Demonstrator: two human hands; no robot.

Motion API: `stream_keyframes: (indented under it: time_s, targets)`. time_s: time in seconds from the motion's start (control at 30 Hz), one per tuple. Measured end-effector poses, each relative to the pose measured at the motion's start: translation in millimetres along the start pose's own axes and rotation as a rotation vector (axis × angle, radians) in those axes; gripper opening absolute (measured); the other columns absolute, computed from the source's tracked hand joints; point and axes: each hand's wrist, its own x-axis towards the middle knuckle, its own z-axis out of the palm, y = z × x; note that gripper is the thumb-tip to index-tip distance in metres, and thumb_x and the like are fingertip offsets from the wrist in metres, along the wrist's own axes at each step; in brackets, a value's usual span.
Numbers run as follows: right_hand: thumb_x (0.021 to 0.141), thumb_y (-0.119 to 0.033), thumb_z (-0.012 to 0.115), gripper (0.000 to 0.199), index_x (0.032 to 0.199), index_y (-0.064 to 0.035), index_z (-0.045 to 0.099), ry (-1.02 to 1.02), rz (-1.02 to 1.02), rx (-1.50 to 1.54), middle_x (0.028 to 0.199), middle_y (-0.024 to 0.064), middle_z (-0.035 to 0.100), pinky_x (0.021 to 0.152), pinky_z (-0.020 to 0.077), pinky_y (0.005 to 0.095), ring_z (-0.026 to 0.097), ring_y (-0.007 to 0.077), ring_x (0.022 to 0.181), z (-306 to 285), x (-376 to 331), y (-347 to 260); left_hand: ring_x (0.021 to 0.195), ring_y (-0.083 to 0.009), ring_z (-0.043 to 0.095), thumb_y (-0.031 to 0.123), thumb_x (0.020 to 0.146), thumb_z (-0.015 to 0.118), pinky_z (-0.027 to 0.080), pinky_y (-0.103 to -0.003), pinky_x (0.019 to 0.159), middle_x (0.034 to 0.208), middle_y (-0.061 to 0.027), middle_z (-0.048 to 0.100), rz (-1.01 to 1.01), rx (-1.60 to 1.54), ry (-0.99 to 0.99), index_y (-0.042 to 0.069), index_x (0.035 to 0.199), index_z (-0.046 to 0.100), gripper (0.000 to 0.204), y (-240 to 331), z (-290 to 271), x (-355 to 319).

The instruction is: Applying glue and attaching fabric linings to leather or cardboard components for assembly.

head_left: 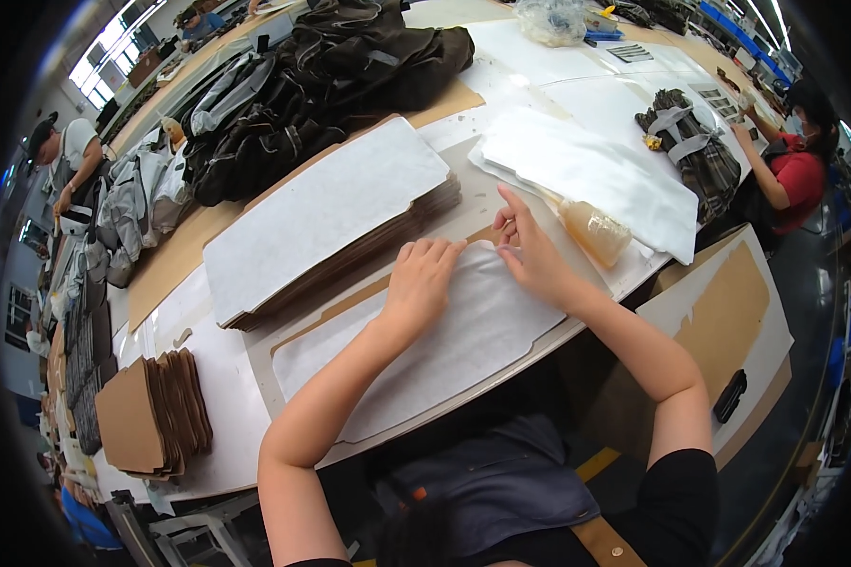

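A white fabric-like sheet (388,387) lies over a brown cardboard piece (340,309) along the table's near edge; brown shows past its far side. My left hand (424,283) rests on the sheet's far edge, fingers side by side and lying flat. Just right of it, my right hand (536,253) is at the sheet's far right end, index finger raised and apart from the thumb. The thumb is by the sheet's edge, and nothing shows gripped. Behind both hands stands a thick stack of cardboard pieces (350,260) topped with a white sheet.
White sheets (596,175) lie to the right beside a clear bag of yellowish material (594,231). Small brown cardboard pieces (151,416) are stacked at the left. Dark bags (321,85) are heaped at the back. A person in red (794,180) sits at the right.
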Motion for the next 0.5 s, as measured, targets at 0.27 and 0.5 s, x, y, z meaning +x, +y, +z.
stream_keyframes:
  time_s: [0.27,0.5]
  targets:
    - [0.081,0.014,0.06,0.089,0.158,-0.0058,0.02,0.08,-0.149,-0.093,0.113,0.0135,0.051,0.086,0.048,0.036,0.055,0.0227,0.088,-2.5,-1.8,0.3,0.114,-0.0314,0.059,-0.011,0.078,0.052,0.043,-0.043,0.101,0.118,-0.014,0.064,-0.162,-0.161,0.001,0.001,0.13,0.06,0.054,-4.0,-10.3,-4.3]
    - [0.081,0.012,0.059,0.09,0.158,-0.0021,0.016,0.155,-0.009,-0.194,0.114,0.015,0.051,0.084,0.0477,0.0376,0.055,0.0242,0.086,1.1,10.5,22.4,0.115,-0.0326,0.058,-0.006,0.079,0.056,0.044,-0.043,0.099,0.121,-0.0146,0.062,0.004,-0.05,0.07,0.0,0.127,0.059,0.049,-1.1,-7.6,-23.7]
